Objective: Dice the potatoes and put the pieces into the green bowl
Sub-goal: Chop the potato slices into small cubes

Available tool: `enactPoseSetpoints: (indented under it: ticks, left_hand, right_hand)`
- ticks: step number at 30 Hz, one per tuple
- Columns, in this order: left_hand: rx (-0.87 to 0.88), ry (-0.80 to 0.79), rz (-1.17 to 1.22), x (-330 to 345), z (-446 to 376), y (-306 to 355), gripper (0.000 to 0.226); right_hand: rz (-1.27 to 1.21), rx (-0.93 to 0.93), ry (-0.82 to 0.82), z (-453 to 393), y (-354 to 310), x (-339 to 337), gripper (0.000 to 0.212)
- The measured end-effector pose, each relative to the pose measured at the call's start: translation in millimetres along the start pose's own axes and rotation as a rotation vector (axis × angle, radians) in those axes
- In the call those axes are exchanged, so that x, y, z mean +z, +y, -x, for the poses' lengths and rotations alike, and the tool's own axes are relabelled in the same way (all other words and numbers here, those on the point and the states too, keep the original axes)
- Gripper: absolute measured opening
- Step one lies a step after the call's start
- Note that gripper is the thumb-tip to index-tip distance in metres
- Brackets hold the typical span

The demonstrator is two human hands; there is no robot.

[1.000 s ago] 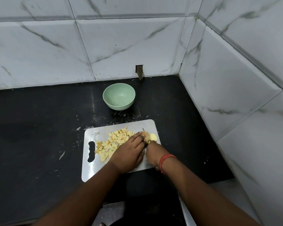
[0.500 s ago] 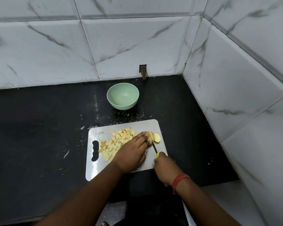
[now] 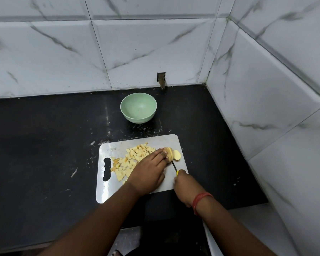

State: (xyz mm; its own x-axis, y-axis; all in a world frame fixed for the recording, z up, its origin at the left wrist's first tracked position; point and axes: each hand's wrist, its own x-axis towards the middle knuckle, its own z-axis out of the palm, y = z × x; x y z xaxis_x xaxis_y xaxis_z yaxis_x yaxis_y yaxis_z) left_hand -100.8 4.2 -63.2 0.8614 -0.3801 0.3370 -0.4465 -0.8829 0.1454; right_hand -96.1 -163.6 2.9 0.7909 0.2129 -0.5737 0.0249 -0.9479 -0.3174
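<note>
Steel cutting board [image 3: 107, 150] first: near its left edge your diced pieces [image 3: 132, 159] lie heaped, none yet in the green bowl [image 3: 138, 108], which stands on the counter beyond the board's far edge. Your left hand [image 3: 149, 172] lies flat, fingers straight and together, their tips pressing the potato [image 3: 168, 151] near the far right corner. Just right of those fingertips the knife [image 3: 174, 166] sits in the cut, a slice [image 3: 177, 155] leaning off beyond it. Your right hand [image 3: 185, 185] is curled round the handle by the right edge. I judge that the next cut lands leftward, so draw the fingertips back.
</note>
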Motion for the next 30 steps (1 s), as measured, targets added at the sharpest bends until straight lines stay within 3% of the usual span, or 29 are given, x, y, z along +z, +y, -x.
enactPoseSetpoints:
  ticks: [7, 11, 16, 30]
  left_hand:
    - [-0.033, -0.009, 0.018, -0.1, 1.1, 2.3, 0.048]
    - [-0.029, -0.016, 0.015, 0.4, 0.7, 2.3, 0.048]
    - [-0.059, -0.039, 0.063, 2.7, 2.1, 0.1, 0.047]
    - [-0.05, 0.017, 0.077, 0.7, 1.0, 0.1, 0.04]
  right_hand:
    - [0.071, 0.003, -0.014, 1.9, 21.8, 16.6, 0.024]
    - [-0.046, 0.035, -0.009, 8.0, 21.4, 6.9, 0.021]
    - [-0.142, -0.014, 0.109, 12.0, 15.3, -2.8, 0.021]
    - [-0.071, -0.043, 0.111, -6.6, -1.4, -8.7, 0.021]
